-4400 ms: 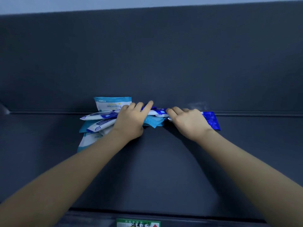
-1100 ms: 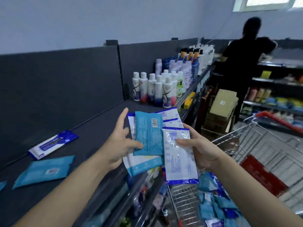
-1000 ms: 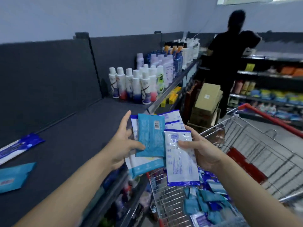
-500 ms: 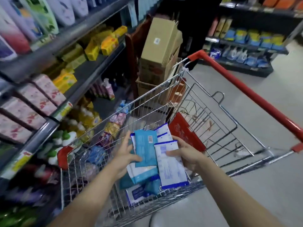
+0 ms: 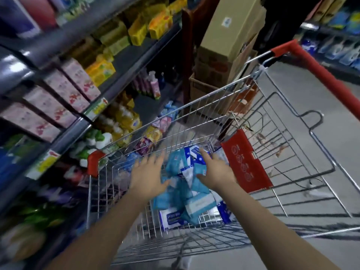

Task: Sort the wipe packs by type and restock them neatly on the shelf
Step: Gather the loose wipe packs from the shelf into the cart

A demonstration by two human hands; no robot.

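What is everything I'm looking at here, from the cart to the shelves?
wipe packs: many, teal and blue-and-white, heaped in the cart
shopping cart: one, silver wire with red trim, in the aisle
cardboard boxes: several, brown, stacked beyond the cart
pink boxes: several, pink, on the left shelving
yellow packs: several, yellow, one shelf higher
shelving: dark grey, along the left
left hand: fingers spread, holding nothing, over the packs
right hand: fingers straight, holding nothing, at the top of the heap
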